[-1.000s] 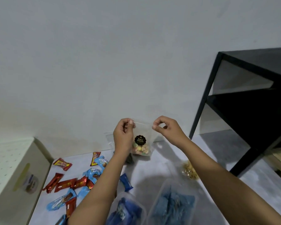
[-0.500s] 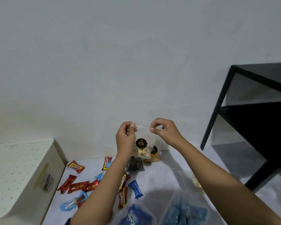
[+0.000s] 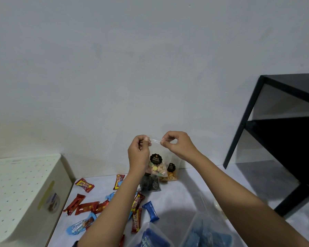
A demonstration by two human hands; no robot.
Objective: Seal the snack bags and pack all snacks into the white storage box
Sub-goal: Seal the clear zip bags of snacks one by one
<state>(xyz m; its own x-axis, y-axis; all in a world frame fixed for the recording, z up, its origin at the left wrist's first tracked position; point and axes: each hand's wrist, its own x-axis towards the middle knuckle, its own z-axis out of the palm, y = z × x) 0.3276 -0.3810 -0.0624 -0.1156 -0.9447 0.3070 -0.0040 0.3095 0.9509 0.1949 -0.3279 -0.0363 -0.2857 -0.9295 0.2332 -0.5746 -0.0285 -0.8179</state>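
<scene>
Fingers of left hand, right hand on biscuit bag top

- "Biskuit Gemrose", in pale letters on the black label of the clear bag.
- "beng-beng", in yellow along the red bar; the same brand shows on the upper bar.
- The small label on the rear bag carries two short words, too small to read.
- The print on the blue wrapper is blurred.
</scene>
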